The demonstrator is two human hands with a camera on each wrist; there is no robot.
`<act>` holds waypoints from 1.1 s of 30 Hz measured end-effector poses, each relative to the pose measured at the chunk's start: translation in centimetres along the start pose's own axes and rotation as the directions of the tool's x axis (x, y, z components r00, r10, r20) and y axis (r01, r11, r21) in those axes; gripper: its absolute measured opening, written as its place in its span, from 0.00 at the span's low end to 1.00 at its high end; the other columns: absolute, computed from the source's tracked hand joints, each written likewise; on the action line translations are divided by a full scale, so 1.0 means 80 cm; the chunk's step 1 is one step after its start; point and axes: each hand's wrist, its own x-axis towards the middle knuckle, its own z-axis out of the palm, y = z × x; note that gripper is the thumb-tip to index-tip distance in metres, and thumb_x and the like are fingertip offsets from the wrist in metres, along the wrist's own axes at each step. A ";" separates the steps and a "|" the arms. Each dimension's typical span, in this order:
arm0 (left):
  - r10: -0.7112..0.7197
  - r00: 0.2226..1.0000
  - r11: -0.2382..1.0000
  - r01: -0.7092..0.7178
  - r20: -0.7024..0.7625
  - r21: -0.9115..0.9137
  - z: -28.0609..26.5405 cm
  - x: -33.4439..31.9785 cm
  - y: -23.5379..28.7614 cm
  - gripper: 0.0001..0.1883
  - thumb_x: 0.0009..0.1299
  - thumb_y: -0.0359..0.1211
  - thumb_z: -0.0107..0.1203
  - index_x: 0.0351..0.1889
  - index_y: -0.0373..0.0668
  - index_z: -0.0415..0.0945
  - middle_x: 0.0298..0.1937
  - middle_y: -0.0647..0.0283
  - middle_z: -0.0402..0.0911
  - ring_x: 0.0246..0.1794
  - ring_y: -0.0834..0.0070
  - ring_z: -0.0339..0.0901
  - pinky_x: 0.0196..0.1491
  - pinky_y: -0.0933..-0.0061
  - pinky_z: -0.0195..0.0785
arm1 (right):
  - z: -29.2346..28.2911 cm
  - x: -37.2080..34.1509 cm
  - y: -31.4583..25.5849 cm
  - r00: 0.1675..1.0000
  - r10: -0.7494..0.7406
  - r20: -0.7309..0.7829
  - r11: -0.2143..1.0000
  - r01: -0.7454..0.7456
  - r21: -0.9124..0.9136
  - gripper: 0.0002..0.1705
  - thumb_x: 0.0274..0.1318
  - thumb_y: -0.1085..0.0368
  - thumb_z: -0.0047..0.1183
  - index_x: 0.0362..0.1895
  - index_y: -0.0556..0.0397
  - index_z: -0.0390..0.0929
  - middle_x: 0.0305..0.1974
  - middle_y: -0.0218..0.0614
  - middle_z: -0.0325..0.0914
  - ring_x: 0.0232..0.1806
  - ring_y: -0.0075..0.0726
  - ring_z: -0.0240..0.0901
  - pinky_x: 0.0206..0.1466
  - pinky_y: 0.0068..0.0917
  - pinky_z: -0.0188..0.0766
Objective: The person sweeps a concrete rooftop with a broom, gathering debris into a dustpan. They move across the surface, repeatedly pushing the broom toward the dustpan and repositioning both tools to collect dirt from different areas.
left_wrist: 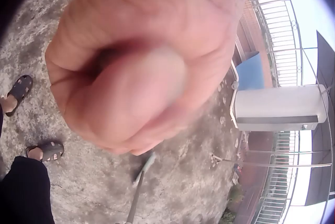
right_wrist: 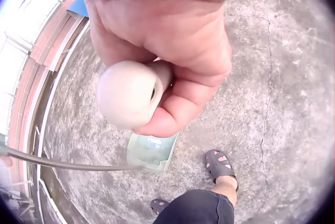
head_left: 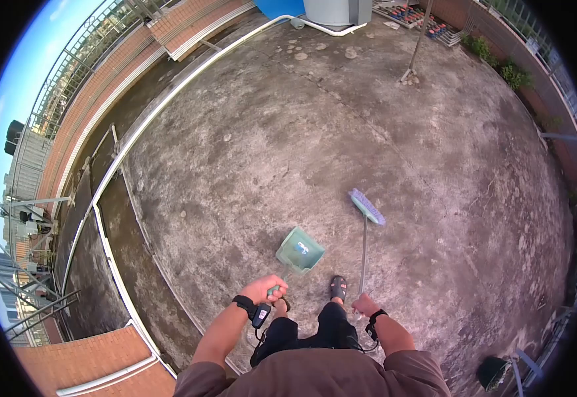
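My left hand (head_left: 260, 290) grips the green end of a long-handled dustpan (head_left: 295, 242), whose pale green pan lies low in front of the feet. In the left wrist view the curled fingers (left_wrist: 141, 93) fill the picture and hide the handle inside them. My right hand (head_left: 366, 304) holds the upper part of a broom's grey stick (head_left: 364, 255). Its head with purple bristles (head_left: 370, 206) is out ahead, right of the pan. The right wrist view shows the stick's rounded white end cap (right_wrist: 125, 96) poking out of the curled fingers, with the dustpan (right_wrist: 149, 151) below.
Stained concrete (head_left: 434, 185) surrounds the sandalled feet (head_left: 338, 287). A white pipe (head_left: 169, 99) runs along the left side, beside a low brick wall (head_left: 96, 99). Ahead are a grey tank (head_left: 334, 12) and a thin upright pole (head_left: 420, 43). A dark bucket (head_left: 493, 372) sits at the lower right.
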 end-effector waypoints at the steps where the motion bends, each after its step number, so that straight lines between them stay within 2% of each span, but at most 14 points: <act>1: -0.006 1.000 1.000 0.006 0.019 0.014 -0.009 0.004 0.009 0.10 0.59 0.29 0.48 0.18 0.43 0.61 0.16 0.71 0.61 0.10 0.87 0.53 0.11 0.85 0.43 | 0.019 -0.018 0.000 0.998 -0.007 0.062 0.995 0.013 -0.099 0.12 0.34 0.64 0.55 0.16 0.64 0.75 0.12 0.46 0.71 0.13 0.36 0.70 0.17 0.31 0.65; 3: -0.062 0.992 0.997 0.068 0.110 -0.047 -0.034 0.017 0.028 0.09 0.59 0.27 0.47 0.20 0.42 0.59 0.17 0.69 0.61 0.10 0.87 0.53 0.11 0.87 0.44 | 0.062 -0.038 0.019 0.986 0.015 0.164 0.999 -0.009 -0.040 0.14 0.37 0.63 0.55 0.18 0.65 0.76 0.15 0.41 0.74 0.16 0.33 0.72 0.19 0.30 0.66; 6: -0.123 0.978 0.988 0.136 0.171 -0.070 -0.057 0.016 0.045 0.09 0.60 0.27 0.46 0.21 0.42 0.57 0.17 0.69 0.61 0.11 0.87 0.54 0.11 0.88 0.45 | 0.058 -0.142 -0.068 0.979 -0.016 0.202 0.995 0.036 -0.096 0.13 0.38 0.63 0.56 0.18 0.64 0.76 0.17 0.40 0.75 0.17 0.30 0.71 0.19 0.29 0.66; 8: -0.097 0.976 0.993 0.109 0.195 -0.052 -0.060 0.001 0.057 0.09 0.61 0.28 0.45 0.21 0.43 0.58 0.17 0.70 0.61 0.11 0.87 0.55 0.11 0.88 0.45 | 0.067 -0.161 -0.091 0.958 -0.172 0.229 0.983 0.153 0.098 0.09 0.41 0.67 0.52 0.18 0.61 0.74 0.15 0.36 0.73 0.15 0.31 0.68 0.17 0.29 0.63; 9: -0.088 0.973 0.993 0.103 0.214 -0.062 -0.070 0.000 0.055 0.09 0.61 0.28 0.45 0.21 0.43 0.58 0.17 0.70 0.61 0.11 0.87 0.55 0.11 0.88 0.45 | 0.075 -0.168 -0.098 0.961 -0.162 0.222 0.986 0.149 0.077 0.09 0.41 0.67 0.52 0.18 0.61 0.74 0.15 0.36 0.73 0.15 0.31 0.68 0.17 0.29 0.63; 11: -0.018 0.963 0.995 0.043 0.269 -0.087 -0.094 0.002 0.047 0.09 0.61 0.27 0.45 0.21 0.44 0.58 0.17 0.71 0.60 0.11 0.88 0.55 0.11 0.87 0.46 | 0.089 -0.175 -0.113 0.960 0.050 0.276 0.887 -0.170 0.430 0.08 0.42 0.67 0.53 0.18 0.59 0.72 0.14 0.31 0.68 0.13 0.28 0.65 0.17 0.27 0.62; 19: 0.012 0.949 0.984 0.045 0.314 -0.171 -0.164 -0.036 0.047 0.10 0.61 0.29 0.46 0.20 0.45 0.56 0.17 0.71 0.59 0.11 0.87 0.54 0.10 0.87 0.45 | 0.075 -0.176 -0.223 0.998 0.012 0.061 0.855 -0.042 0.517 0.08 0.39 0.68 0.55 0.19 0.55 0.69 0.14 0.30 0.67 0.13 0.24 0.64 0.15 0.23 0.62; 20: 0.014 0.952 0.983 0.043 0.307 -0.177 -0.180 -0.029 0.044 0.10 0.61 0.29 0.46 0.20 0.45 0.56 0.17 0.71 0.59 0.11 0.87 0.54 0.10 0.87 0.45 | 0.065 -0.162 -0.234 1.000 -0.006 0.020 0.877 -0.004 0.480 0.07 0.38 0.68 0.55 0.19 0.55 0.69 0.14 0.30 0.68 0.13 0.25 0.64 0.15 0.24 0.63; 22: 0.313 0.921 0.949 -0.296 0.231 -0.104 -0.217 -0.006 0.034 0.10 0.61 0.29 0.46 0.20 0.44 0.57 0.17 0.72 0.59 0.10 0.87 0.54 0.09 0.87 0.44 | 0.038 -0.114 -0.246 0.996 -0.067 -0.065 0.925 0.087 0.370 0.08 0.37 0.68 0.54 0.18 0.56 0.68 0.14 0.32 0.69 0.13 0.27 0.65 0.16 0.26 0.63; 23: 0.312 0.925 0.949 -0.297 0.217 -0.102 -0.217 -0.022 0.051 0.10 0.61 0.29 0.46 0.20 0.44 0.57 0.17 0.72 0.59 0.10 0.87 0.54 0.09 0.87 0.44 | 0.022 -0.090 -0.254 0.988 -0.114 -0.108 0.945 0.141 0.296 0.08 0.36 0.69 0.54 0.18 0.57 0.68 0.14 0.33 0.69 0.14 0.28 0.66 0.16 0.27 0.63; 25: 0.001 0.979 0.989 0.030 0.204 -0.146 -0.204 -0.074 0.099 0.10 0.61 0.28 0.46 0.21 0.43 0.58 0.17 0.71 0.59 0.10 0.88 0.53 0.09 0.87 0.44 | -0.011 -0.054 -0.294 0.970 -0.128 -0.208 0.944 0.184 0.273 0.08 0.35 0.69 0.54 0.17 0.59 0.68 0.14 0.35 0.70 0.14 0.29 0.67 0.17 0.27 0.63; 30: -0.002 0.997 0.987 0.013 0.072 -0.162 -0.207 -0.103 0.149 0.07 0.63 0.28 0.46 0.23 0.41 0.61 0.17 0.72 0.60 0.09 0.89 0.55 0.09 0.88 0.45 | -0.091 0.051 -0.385 0.941 -0.178 -0.287 0.918 0.264 0.297 0.08 0.35 0.69 0.51 0.19 0.62 0.69 0.15 0.38 0.71 0.15 0.33 0.70 0.19 0.30 0.66; 31: -0.048 0.992 0.987 0.066 0.121 -0.145 -0.213 -0.097 0.159 0.08 0.63 0.28 0.46 0.23 0.42 0.61 0.17 0.72 0.61 0.09 0.89 0.54 0.09 0.88 0.45 | -0.102 0.086 -0.393 0.942 -0.192 -0.275 0.907 0.277 0.317 0.08 0.35 0.69 0.51 0.19 0.62 0.69 0.15 0.38 0.71 0.15 0.33 0.70 0.19 0.30 0.66; 33: -0.045 0.992 0.990 0.060 0.115 -0.131 -0.220 -0.094 0.175 0.09 0.63 0.28 0.46 0.22 0.42 0.60 0.17 0.72 0.61 0.08 0.89 0.54 0.08 0.88 0.45 | -0.110 0.152 -0.399 0.926 -0.215 -0.310 0.946 0.276 0.171 0.09 0.37 0.68 0.49 0.19 0.64 0.71 0.17 0.42 0.74 0.17 0.36 0.73 0.22 0.33 0.68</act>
